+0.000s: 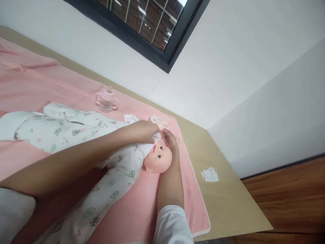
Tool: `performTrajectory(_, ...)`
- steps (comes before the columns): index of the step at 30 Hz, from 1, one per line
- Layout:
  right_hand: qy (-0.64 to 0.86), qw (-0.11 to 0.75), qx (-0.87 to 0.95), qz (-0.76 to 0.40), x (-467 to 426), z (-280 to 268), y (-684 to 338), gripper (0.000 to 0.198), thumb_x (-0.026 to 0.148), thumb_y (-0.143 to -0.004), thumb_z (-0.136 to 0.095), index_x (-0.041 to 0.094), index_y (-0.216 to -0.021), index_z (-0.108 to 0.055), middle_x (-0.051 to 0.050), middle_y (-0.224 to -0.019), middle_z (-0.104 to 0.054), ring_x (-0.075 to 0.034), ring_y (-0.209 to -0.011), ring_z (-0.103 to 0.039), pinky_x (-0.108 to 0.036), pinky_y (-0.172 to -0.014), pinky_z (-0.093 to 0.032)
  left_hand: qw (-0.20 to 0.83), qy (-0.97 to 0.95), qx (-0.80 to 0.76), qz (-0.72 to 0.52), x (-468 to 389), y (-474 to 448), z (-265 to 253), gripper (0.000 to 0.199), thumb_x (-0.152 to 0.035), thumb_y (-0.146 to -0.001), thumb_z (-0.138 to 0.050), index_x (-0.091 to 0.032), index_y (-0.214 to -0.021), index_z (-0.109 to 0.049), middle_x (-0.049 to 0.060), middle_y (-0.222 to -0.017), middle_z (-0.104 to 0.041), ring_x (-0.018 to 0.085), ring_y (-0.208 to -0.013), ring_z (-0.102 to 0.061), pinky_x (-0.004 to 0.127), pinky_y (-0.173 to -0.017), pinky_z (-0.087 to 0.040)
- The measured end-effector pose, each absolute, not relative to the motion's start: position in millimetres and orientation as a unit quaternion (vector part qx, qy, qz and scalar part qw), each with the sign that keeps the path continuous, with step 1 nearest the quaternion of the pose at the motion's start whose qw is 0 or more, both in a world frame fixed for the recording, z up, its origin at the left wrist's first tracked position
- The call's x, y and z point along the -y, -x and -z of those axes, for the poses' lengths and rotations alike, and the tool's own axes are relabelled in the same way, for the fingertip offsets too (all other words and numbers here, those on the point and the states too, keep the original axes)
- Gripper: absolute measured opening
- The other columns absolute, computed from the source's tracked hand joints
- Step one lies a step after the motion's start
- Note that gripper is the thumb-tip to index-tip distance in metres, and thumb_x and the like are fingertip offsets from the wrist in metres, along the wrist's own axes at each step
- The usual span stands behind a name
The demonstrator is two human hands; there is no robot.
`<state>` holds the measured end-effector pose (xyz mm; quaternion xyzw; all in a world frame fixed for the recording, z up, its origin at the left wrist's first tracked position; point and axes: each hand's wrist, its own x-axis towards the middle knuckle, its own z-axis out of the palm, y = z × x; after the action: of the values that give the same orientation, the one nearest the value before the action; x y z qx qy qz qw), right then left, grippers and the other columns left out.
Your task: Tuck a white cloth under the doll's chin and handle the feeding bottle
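Note:
A baby doll (160, 159) in a white printed sleepsuit (119, 169) lies on its back, its head toward the right. My left hand (147, 131) reaches over its chest, fingers closed on a white tissue (156, 137) beside the doll's mouth. Another white piece (142, 150), cloth or tissue, lies under the chin. My right forearm passes beside the top of the head. Against the far side of the head rests my right hand (169, 138), its fingers loosely bent and apart. The doll's far cheek is hidden by my hands.
A pink blanket (132, 217) covers much of the wooden table (233, 210). A two-handled baby bottle (106, 100) stands beyond the doll. Near the head lies a clear plastic packet (159, 120). A crumpled tissue (210, 174) sits at the right. A wall and window (165, 56) rise behind.

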<state>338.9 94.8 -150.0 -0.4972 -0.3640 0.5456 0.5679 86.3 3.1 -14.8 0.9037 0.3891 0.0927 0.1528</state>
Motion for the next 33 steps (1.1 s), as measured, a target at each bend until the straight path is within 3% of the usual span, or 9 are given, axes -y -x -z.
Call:
performTrajectory(12,0.463,0.583,0.381,-0.548,-95,155,-339,0.026,0.021,-0.072,-0.073,0.019,-0.095,-0.063,-0.004,-0.088,-0.071,-0.015,-0.087,-0.069,-0.031,-0.092,-0.057,0.152,-0.889,-0.412,-0.132,-6,-66,-1,0.01,-0.026,-0.076,-0.051,-0.019,-0.07,-0.055,0.005,-0.072,-0.064,0.021,-0.065,-0.058,0.029,-0.057,-0.033)
performTrajectory(17,0.497,0.546,0.403,-0.541,-91,145,-340,0.029,0.022,-0.072,-0.072,0.02,-0.099,-0.062,-0.005,-0.089,-0.073,-0.016,-0.084,-0.071,-0.03,-0.085,-0.058,0.119,-0.886,-0.383,-0.233,-6,-51,-6,0.025,-0.032,-0.081,-0.052,-0.018,-0.096,-0.065,0.009,-0.114,-0.065,0.024,-0.098,-0.062,0.028,-0.077,-0.042)
performTrajectory(20,0.546,0.498,0.441,-0.509,-86,128,-341,0.032,0.023,-0.072,-0.072,0.02,-0.103,-0.062,-0.006,-0.094,-0.072,-0.016,-0.084,-0.071,-0.031,-0.084,-0.057,0.113,-0.881,-0.363,-0.282,-7,-44,-8,0.025,-0.034,-0.083,-0.052,-0.018,-0.097,-0.066,0.007,-0.129,-0.058,0.023,-0.11,-0.058,0.028,-0.088,-0.041)
performTrajectory(23,0.562,0.469,0.497,-0.466,-76,97,-339,0.034,0.029,-0.074,-0.071,0.021,-0.106,-0.062,-0.005,-0.106,-0.07,-0.016,-0.087,-0.069,-0.033,-0.089,-0.054,0.108,-0.873,-0.359,-0.312,-9,-38,-11,0.025,-0.037,-0.082,-0.055,-0.018,-0.091,-0.066,0.006,-0.119,-0.062,0.022,-0.103,-0.059,0.028,-0.084,-0.042)
performTrajectory(28,0.492,0.465,0.629,-0.383,-45,30,-315,0.044,0.036,-0.077,-0.071,0.026,-0.119,-0.059,-0.005,-0.128,-0.061,-0.018,-0.11,-0.062,-0.037,-0.103,-0.047,0.133,-0.882,-0.354,-0.281,-8,-31,-14,0.022,-0.039,-0.081,-0.056,-0.02,-0.085,-0.065,0.003,-0.089,-0.068,0.02,-0.08,-0.062,0.027,-0.066,-0.041)
performTrajectory(33,0.38,0.372,0.765,-0.363,-7,-12,-274,0.047,0.037,-0.079,-0.073,0.03,-0.123,-0.056,-0.004,-0.137,-0.056,-0.02,-0.129,-0.05,-0.04,-0.109,-0.042,0.151,-0.892,-0.334,-0.265,-8,-32,-12,0.021,-0.036,-0.082,-0.053,-0.022,-0.086,-0.068,0.003,-0.086,-0.071,0.021,-0.077,-0.064,0.027,-0.065,-0.041)
